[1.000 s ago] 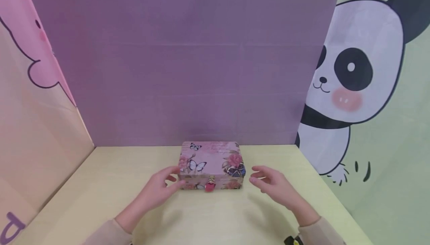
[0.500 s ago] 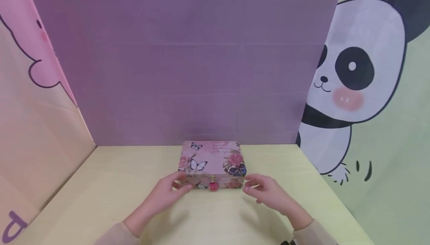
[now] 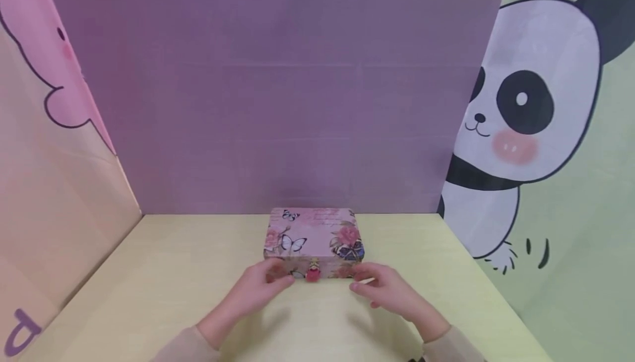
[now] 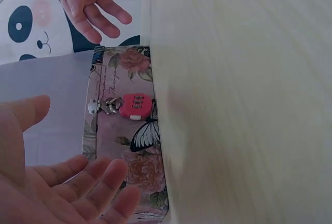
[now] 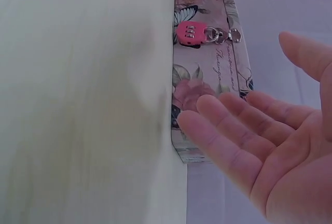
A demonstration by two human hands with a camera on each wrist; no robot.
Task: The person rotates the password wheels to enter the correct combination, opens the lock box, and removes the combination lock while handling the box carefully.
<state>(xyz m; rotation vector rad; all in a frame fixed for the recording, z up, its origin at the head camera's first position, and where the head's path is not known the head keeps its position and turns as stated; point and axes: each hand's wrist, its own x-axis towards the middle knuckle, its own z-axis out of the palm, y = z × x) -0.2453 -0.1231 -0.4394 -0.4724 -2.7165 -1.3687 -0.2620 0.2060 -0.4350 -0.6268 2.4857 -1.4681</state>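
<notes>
From my head view, I see a pink flowered box [image 3: 315, 231] low in the centre of the frame, on the table [image 3: 168, 285]; the left hand [image 3: 259, 289] and right hand [image 3: 389, 290] flank its front, fingers relaxed, gripping nothing. My left wrist view shows the red padlock [image 4: 137, 107] left of centre, left fingers extended lower left. In my right wrist view, right fingers reach out lower right; contact I can't tell.

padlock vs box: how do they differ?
Look: the padlock is hot pink with dials; the box is paler, printed with flowers and butterflies.
Size: the padlock is small, the box much larger.
Pose: the padlock hangs from the front clasp; the box rests on the table.
Shared: both are pinkish.
</notes>
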